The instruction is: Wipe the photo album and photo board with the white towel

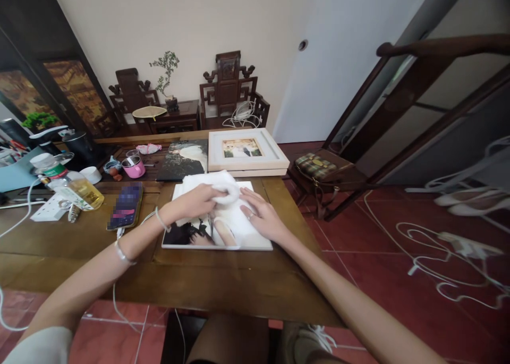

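A photo panel [223, 235] with white edges lies flat on the wooden table before me, its picture partly covered by my hands and a white cloth. My left hand [202, 199] is closed on the bunched white cloth [226, 193], pressing it onto the panel's upper middle. Flat on the panel's right side rests my right hand [261, 215], fingers stretched out, their tips close beside the cloth. More white material [207, 178] lies folded along the panel's far edge; whether it joins the cloth, I cannot tell.
Behind the panel are a white framed photo [249, 152] and a dark photo print [184, 159]. To the left lie a phone [126, 205] on a cable, a tilted bottle [85, 193], a power strip [51, 207] and a pink cup [134, 167]. A chair [346, 167] holding a bag stands right.
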Demonstrator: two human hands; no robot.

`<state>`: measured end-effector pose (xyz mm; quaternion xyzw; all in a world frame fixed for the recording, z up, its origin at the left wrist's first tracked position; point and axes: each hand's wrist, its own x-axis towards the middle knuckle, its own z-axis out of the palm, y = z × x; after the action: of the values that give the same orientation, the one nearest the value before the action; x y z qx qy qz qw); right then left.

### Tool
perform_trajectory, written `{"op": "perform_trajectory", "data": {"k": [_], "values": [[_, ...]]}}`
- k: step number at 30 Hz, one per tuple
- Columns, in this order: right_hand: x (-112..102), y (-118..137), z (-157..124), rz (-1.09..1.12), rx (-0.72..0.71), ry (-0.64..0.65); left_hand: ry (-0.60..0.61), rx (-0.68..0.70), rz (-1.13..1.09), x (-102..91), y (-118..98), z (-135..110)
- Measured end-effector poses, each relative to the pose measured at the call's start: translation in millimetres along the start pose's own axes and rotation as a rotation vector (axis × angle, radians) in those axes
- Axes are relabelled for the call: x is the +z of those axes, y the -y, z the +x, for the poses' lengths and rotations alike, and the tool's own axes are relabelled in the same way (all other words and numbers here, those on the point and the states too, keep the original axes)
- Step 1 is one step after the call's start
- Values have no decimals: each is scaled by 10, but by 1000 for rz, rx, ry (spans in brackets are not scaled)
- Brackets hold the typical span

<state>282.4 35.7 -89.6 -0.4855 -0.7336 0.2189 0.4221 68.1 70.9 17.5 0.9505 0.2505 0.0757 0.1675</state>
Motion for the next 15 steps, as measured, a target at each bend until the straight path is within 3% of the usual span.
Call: {"op": "perform_trajectory", "data": {"k": [5, 8, 11, 15], "values": [[-31, 38, 1, -15, -19, 5, -20, 26, -119, 41, 145, 443], [-36, 43, 0, -13, -25, 13, 3, -5, -92, 60, 122, 484], [-24, 25, -2, -4, -19, 7, 13, -20, -12, 51, 87, 273], [-3, -6, -4, -6, 3, 6, -10, -110, 159, 27, 79, -274]]}}
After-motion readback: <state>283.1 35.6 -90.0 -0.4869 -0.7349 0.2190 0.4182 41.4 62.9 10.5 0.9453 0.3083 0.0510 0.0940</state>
